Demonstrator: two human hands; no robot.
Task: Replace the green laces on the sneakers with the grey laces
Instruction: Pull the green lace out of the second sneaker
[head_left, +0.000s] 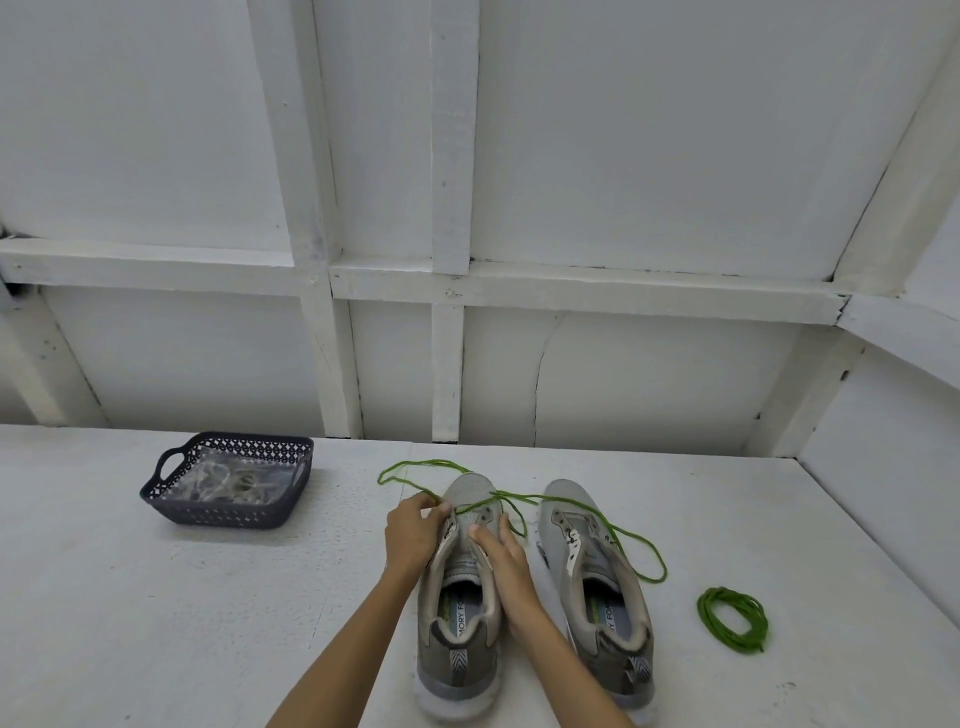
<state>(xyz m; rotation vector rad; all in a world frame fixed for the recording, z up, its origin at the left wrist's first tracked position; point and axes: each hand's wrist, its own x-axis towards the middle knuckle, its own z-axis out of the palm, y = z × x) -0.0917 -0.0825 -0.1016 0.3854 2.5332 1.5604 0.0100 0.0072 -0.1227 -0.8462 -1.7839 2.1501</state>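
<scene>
Two grey sneakers stand side by side, toes pointing away from me. My left hand (413, 530) pinches the green lace (587, 512) at the lowest eyelets of the left sneaker (460, 623). That lace is threaded only near the toe; its loose ends trail left in a loop and right across the right sneaker (597, 597). My right hand (506, 564) rests with straight fingers on the left sneaker's right side. The right sneaker has no lace in it. A coiled green lace (732, 618) lies on the table to its right. Grey laces (228, 483) lie in a dark basket (228, 514).
The white table (156, 623) meets a white panelled wall (519, 364) behind. The basket with its handles sits at the back left, well apart from the sneakers.
</scene>
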